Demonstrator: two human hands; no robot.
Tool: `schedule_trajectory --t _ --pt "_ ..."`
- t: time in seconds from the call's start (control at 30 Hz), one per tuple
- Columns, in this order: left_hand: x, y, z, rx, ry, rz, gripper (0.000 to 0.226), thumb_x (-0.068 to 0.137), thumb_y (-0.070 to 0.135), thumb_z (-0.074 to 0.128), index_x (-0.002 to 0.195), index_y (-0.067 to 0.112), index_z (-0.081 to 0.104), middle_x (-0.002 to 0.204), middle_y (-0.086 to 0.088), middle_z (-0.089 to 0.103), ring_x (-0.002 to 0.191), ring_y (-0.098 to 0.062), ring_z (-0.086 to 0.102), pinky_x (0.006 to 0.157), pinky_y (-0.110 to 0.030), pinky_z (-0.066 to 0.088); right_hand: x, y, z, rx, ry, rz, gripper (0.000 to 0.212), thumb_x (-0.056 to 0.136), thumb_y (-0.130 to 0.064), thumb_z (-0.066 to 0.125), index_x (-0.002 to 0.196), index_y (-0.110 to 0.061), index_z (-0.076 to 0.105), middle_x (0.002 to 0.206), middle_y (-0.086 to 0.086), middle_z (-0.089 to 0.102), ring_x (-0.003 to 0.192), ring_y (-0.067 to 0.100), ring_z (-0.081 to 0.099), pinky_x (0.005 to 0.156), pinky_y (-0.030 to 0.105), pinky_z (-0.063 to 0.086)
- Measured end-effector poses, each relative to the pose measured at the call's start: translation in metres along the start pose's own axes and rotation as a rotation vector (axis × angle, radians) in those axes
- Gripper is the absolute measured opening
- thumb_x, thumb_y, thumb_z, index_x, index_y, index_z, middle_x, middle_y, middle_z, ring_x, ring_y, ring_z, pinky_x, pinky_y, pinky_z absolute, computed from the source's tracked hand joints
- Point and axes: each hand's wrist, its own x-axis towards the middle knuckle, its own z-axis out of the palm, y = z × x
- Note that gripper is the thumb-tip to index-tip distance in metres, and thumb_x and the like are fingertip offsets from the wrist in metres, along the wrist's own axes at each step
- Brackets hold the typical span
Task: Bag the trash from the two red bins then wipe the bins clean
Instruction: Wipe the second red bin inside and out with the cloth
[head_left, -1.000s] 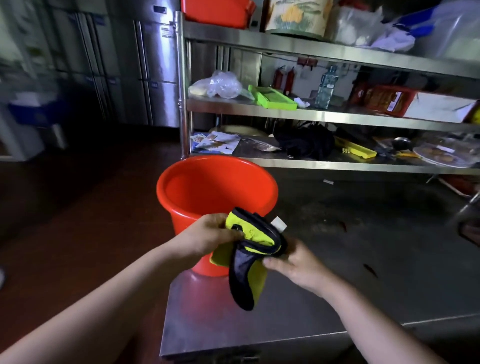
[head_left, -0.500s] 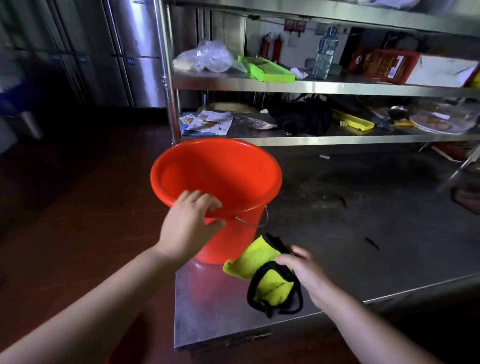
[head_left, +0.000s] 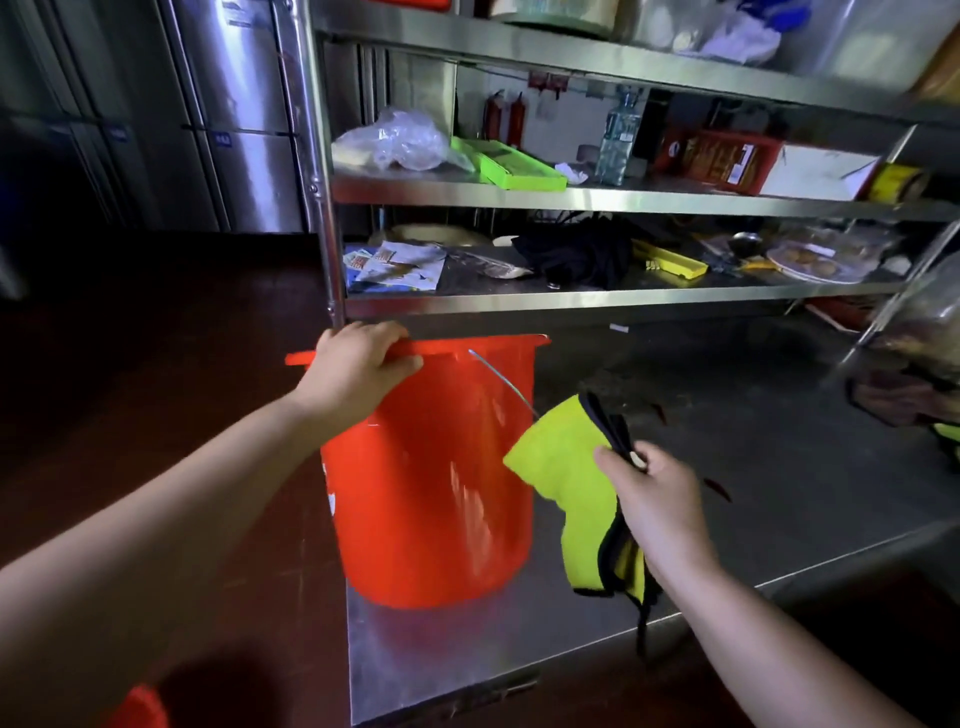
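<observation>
Compared with half a second ago, the red bin (head_left: 436, 467) is now seen from the side rather than from above, its mouth hidden; it appears raised or tipped at the near corner of the steel table (head_left: 701, 457), though contact with the top cannot be told. The rim is gripped by the left hand (head_left: 358, 364), fingers curled over the edge. The yellow cloth (head_left: 576, 478), edged in black, has been lifted beside the bin wall and is pinched by the right hand (head_left: 654, 499). The bin is smooth, glossy plastic, tapering downward, with a thin wire handle (head_left: 498, 379). The cloth looks soft and folded. A steel shelf rack (head_left: 597, 200) stands behind.
</observation>
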Motion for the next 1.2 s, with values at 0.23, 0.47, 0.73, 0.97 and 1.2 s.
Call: schedule_trajectory --t 0.23,0.47,0.73,0.97,1.2 --pt "0.012 -0.013 0.003 -0.453 -0.235 -0.337 0.02 0.088 0.026 0.063 0.097 0.008 0.061 0.066 -0.001 0.05 0.055 -0.018 0.045 0.055 -0.027 0.037 -0.028 -0.06 0.027 -0.446 0.15 -0.763 0.014 0.072 -0.035 0.066 0.071 -0.027 0.055 0.084 -0.018 0.064 0.074 0.002 0.058 0.059 0.018 0.042" --pt "0.007 -0.024 0.018 -0.5 -0.304 -0.349 0.031 0.09 0.026 0.06 0.117 0.011 0.06 0.093 -0.001 0.06 0.078 -0.012 0.054 0.058 -0.008 0.038 -0.06 -0.007 0.075 -0.771 -0.389 -0.951 0.055 0.076 -0.048 0.049 0.123 -0.02 0.054 0.143 0.0 0.046 0.139 0.021 0.033 0.109 0.044 0.034" --pt "0.026 -0.04 0.036 -0.539 -0.37 -0.407 0.039 0.098 0.035 0.044 0.13 0.014 0.054 0.134 -0.005 0.054 0.112 -0.008 0.045 0.089 -0.014 0.027 -0.006 -0.022 0.1 -0.816 -0.551 -0.841 0.074 0.087 -0.06 0.034 0.151 -0.03 0.01 0.158 -0.012 0.0 0.144 0.009 -0.016 0.118 0.034 -0.008" --pt "0.051 -0.054 0.057 -0.416 -0.404 -0.361 0.04 0.098 0.036 0.041 0.129 0.015 0.054 0.137 -0.007 0.052 0.127 -0.018 0.045 0.096 -0.018 0.029 0.064 -0.04 0.135 -0.698 -0.489 -0.723 0.064 0.091 -0.049 0.048 0.147 -0.041 0.018 0.156 -0.022 0.005 0.143 0.004 -0.001 0.117 0.028 0.004" --pt "0.062 -0.051 0.059 -0.185 -0.522 -0.247 0.051 0.099 0.046 0.032 0.138 0.016 0.044 0.145 -0.011 0.042 0.134 -0.025 0.037 0.104 -0.027 0.026 0.049 -0.022 0.127 -0.689 -0.51 -0.74 0.06 0.094 -0.042 0.044 0.148 -0.035 0.018 0.153 -0.021 0.0 0.144 0.006 -0.011 0.118 0.037 -0.006"
